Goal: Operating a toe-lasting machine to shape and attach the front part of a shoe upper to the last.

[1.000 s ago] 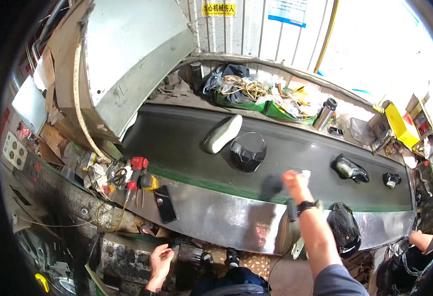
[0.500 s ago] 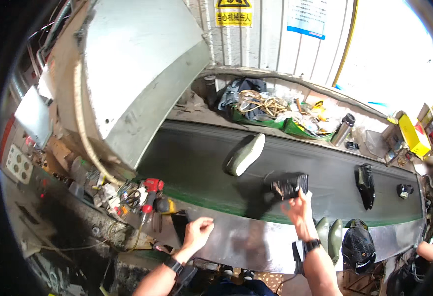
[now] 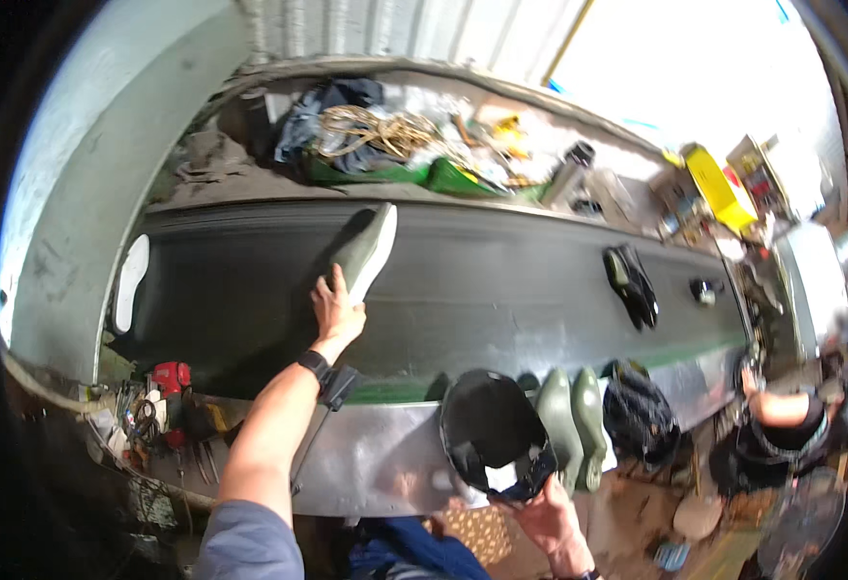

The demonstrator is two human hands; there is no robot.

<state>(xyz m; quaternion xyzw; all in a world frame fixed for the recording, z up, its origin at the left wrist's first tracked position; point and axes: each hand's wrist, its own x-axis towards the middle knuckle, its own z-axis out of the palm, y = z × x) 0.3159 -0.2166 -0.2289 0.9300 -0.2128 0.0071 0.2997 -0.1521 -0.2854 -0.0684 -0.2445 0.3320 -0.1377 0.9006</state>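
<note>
My left hand (image 3: 339, 314) reaches far over the dark conveyor belt (image 3: 482, 280). Its fingers are closed on the near end of an olive-green shoe last (image 3: 361, 253) with a white bottom, which is tilted on its side. Lower down, my right hand (image 3: 545, 517) grips the near rim of a black hollow piece (image 3: 492, 416), with its wide opening facing up and a white patch inside. I cannot make out its exact kind. Close beside it, two green shoe lasts (image 3: 561, 416) lie on the metal ledge (image 3: 376, 454), followed by a black mesh shoe upper (image 3: 640, 406).
Farther right on the belt lie a black shoe (image 3: 632, 285) and a small dark item (image 3: 704, 290). A white-bottomed piece (image 3: 132, 283) is by the grey hood (image 3: 86, 145). A red power tool (image 3: 170, 377) lies at left. Another person's arm (image 3: 777, 408) shows at right.
My left hand has moved out over the belt and taken hold of the green last. The right hand has drawn back toward me from the belt. The view has shifted.
</note>
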